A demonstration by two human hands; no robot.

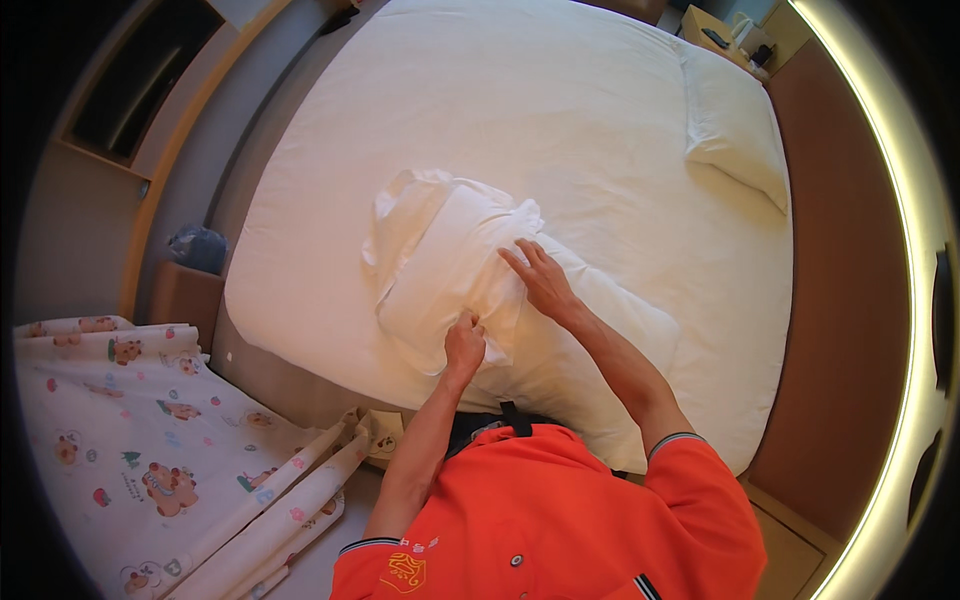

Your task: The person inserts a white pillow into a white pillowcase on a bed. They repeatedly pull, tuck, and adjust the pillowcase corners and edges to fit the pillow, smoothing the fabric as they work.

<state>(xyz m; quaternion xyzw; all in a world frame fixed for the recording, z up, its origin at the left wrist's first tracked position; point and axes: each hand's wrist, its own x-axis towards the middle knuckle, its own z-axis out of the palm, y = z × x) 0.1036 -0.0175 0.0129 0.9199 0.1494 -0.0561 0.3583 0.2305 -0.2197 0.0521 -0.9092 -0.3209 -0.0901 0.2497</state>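
A white pillow (626, 304) lies on the bed in front of me, with a white pillowcase (442, 262) bunched around its left part. The case's far left end looks loose and crumpled. With my left hand (465, 343) I pinch the case's near edge in closed fingers. My right hand (546, 281) is farther up and to the right, its fingers apart at the ruffled edge of the fabric. Whether those fingertips press on the cloth is hard to tell. Folds hide most of the pillow inside the case.
The bed's white sheet (525, 97) spreads around the pillow. Another white pillow (735, 127) leans by the brown headboard (832, 225). A printed curtain (172, 450) hangs at near left, beside a blue plastic bag (197, 247). A nightstand (697, 30) stands at far right.
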